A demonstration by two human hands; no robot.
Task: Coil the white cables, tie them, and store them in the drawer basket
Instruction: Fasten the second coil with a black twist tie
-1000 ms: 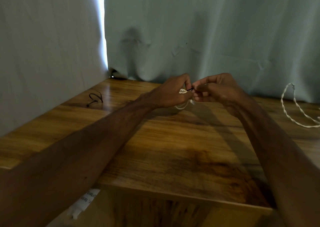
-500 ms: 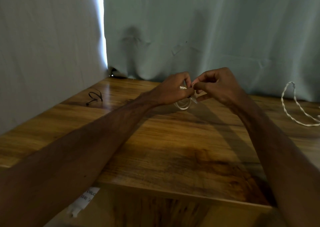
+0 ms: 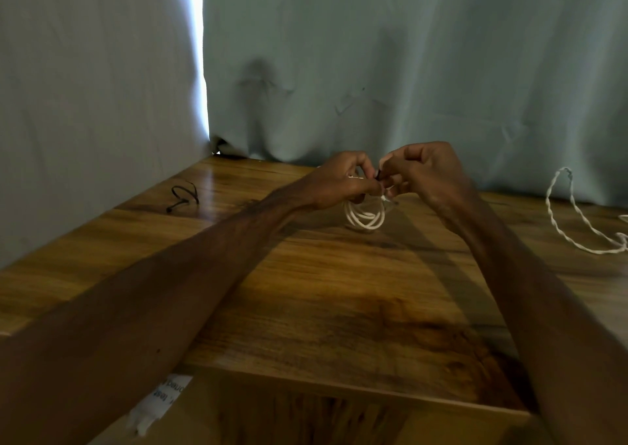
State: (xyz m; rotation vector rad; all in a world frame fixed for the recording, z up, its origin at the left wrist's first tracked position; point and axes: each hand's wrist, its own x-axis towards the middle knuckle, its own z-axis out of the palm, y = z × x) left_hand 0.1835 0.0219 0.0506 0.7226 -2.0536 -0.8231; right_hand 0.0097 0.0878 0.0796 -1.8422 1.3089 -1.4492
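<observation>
Cable coil [image 3: 364, 216] in L hand [image 3: 339, 183], R hand [image 3: 425, 176] pinches tie [image 3: 378, 174]; label [image 3: 159, 401] 'test'

Glossy wood table [image 3: 306, 291]; seemingly matt cloth backdrop [image 3: 407, 53].

Wooden tabletop [image 3: 339, 291], glossy, dark grain patches at centre. Black tie [image 3: 185, 197] lies looped near the far left corner. Twisted white cable [image 3: 577, 220] lies along the right edge, far loop raised off the wood.

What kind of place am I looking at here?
Probably a makeshift recording setup: a wooden table hemmed by pale hanging cloth, with a loose white cable and a black tie on it.
</observation>
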